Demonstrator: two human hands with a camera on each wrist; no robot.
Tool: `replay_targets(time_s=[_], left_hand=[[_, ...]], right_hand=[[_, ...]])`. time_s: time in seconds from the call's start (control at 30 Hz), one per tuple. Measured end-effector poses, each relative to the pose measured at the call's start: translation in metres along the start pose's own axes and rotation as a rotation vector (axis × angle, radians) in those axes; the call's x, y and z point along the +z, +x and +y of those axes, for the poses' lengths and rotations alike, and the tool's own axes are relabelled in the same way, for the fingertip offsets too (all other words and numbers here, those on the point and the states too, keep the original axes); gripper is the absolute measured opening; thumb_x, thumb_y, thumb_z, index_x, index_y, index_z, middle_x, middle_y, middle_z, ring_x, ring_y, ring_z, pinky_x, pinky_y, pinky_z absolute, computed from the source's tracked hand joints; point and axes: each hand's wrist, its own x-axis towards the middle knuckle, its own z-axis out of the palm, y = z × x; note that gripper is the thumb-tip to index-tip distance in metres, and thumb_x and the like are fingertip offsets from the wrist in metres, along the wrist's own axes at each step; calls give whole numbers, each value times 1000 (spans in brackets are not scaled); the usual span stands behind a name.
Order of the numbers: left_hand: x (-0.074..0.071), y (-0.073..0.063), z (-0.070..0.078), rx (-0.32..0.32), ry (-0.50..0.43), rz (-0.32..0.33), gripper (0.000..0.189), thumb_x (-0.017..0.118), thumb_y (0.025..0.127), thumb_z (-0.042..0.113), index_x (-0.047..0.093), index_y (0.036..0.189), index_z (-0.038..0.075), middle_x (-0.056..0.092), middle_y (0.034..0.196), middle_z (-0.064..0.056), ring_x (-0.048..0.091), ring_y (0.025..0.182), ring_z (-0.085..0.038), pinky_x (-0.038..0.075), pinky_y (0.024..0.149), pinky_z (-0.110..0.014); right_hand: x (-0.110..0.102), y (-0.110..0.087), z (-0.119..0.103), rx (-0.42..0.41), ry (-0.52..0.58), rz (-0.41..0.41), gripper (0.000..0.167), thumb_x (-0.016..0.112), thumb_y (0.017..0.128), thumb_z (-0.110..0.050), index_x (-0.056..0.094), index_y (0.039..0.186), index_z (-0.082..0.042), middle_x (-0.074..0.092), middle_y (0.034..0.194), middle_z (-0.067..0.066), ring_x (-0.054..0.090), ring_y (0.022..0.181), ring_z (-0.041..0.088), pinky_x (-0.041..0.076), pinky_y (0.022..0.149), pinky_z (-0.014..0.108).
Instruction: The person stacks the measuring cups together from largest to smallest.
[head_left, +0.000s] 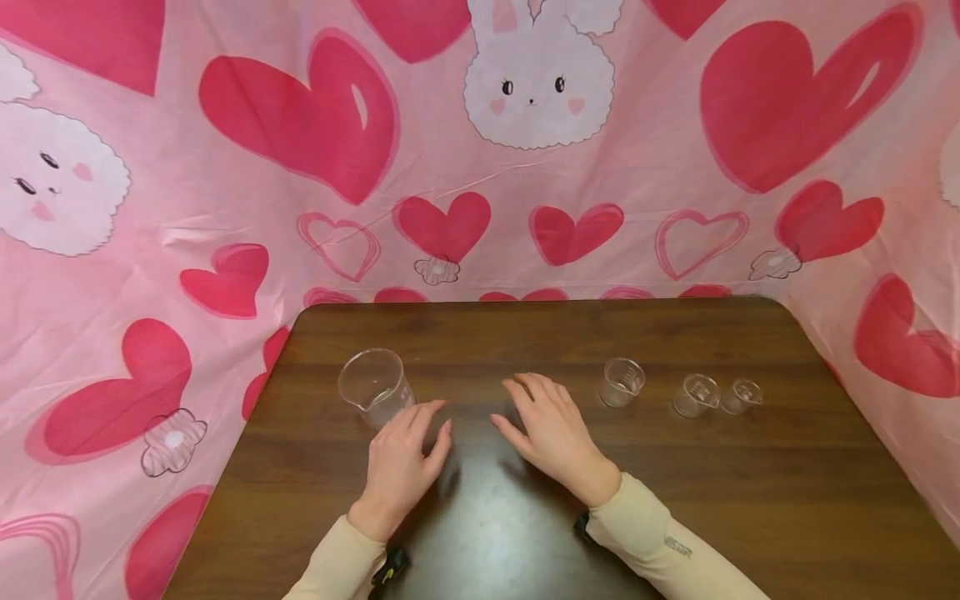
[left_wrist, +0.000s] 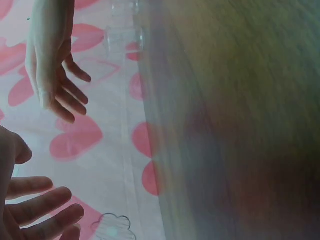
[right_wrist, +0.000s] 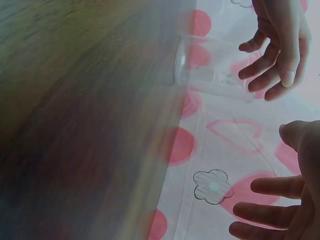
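Note:
A large clear beaker (head_left: 372,386) stands upright at the left of the dark wooden table. My left hand (head_left: 403,454) is just in front of it, fingers extended and hiding part of its lower right side. The right wrist view shows this hand (right_wrist: 282,47) partly overlapping the beaker (right_wrist: 215,70); I cannot tell whether they touch. My right hand (head_left: 555,429) hovers around the table's middle, fingers loosely spread, holding nothing. To its right stand three smaller clear beakers: the biggest (head_left: 622,383), a medium one (head_left: 695,397) and the smallest (head_left: 741,397).
The wooden table (head_left: 480,333) has rounded far corners. Pink cloth (head_left: 517,179) printed with hearts and rabbits hangs behind it and along both sides. A dark band (head_left: 392,568) shows at the left wrist, below the pale sleeve (head_left: 341,558).

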Motion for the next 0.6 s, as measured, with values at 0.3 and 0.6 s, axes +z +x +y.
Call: replay_targets(time_s=[0.3, 0.6], left_hand=[[-7, -1, -11, -38, -31, 88, 23, 70, 92, 18, 74, 111, 6, 73, 92, -4, 69, 82, -21, 58, 63, -43], [-17, -4, -21, -113, -18, 135, 16, 69, 91, 17, 70, 104, 8, 65, 82, -1, 61, 72, -17, 53, 55, -39]], right_hand=[[4, 12, -9, -22, 8, 4, 42, 71, 98, -37, 68, 126, -6, 69, 116, 12, 65, 110, 33, 53, 93, 51], [10, 25, -21, -56, 0, -1, 41, 71, 99, -38, 68, 126, -7, 71, 112, 9, 65, 108, 31, 53, 91, 48]])
